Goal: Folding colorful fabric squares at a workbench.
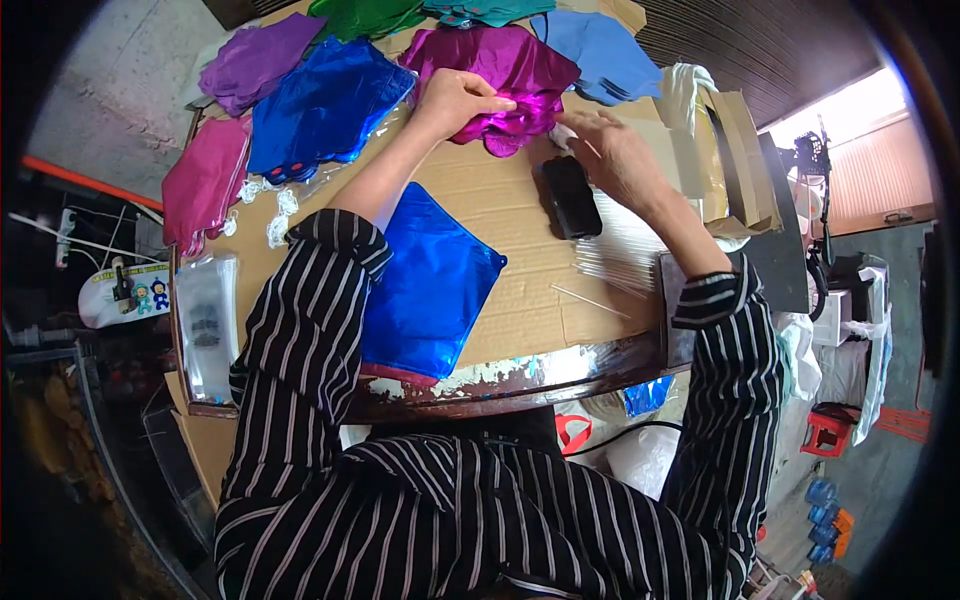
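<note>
While a striped-sleeved person (300, 330) is working at a cardboard-covered table (530, 265), the left hand (452, 104) is pinching the near part of a magenta foil pile (500, 62) at the far centre. Its longer axis is running roughly left to right, with most of the foil spreading beyond the grip, to the far side. The left hand is sitting nearer the pile's middle; the right hand (622, 165) is hanging by its right edge, its hold impossible to tell. A black device (573, 198) is lying just to that hand's near side.
</note>
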A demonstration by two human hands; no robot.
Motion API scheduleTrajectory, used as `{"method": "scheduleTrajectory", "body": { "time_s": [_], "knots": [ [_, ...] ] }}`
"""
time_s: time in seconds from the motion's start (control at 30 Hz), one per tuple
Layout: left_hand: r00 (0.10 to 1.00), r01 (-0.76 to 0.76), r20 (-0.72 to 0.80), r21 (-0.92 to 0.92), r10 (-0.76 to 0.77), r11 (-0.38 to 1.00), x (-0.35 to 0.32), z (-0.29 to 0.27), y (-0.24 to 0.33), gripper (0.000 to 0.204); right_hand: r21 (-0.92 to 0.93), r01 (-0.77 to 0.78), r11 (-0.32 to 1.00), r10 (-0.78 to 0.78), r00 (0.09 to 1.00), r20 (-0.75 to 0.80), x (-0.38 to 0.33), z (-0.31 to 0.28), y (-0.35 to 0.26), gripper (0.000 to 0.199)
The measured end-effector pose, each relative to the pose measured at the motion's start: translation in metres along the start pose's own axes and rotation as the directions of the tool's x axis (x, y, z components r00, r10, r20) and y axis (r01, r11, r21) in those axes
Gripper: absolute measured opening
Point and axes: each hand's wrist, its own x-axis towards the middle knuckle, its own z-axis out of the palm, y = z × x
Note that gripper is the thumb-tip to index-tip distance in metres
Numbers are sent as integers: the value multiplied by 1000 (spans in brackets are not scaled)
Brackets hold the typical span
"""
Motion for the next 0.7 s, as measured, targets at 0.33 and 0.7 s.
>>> {"method": "scheduleTrajectory", "body": {
  "time_s": [0.33, 0.7],
  "knots": [
    [993, 15, 119, -278, 19, 960, 28, -10, 5, 20, -138, 187, 973, -176, 980, 90, 57, 65, 14, 49],
    [576, -274, -715, 287, 395, 918, 15, -245, 112, 12, -174, 229, 958, -202, 967, 158, 69, 88, 8, 59]
  ]
}}
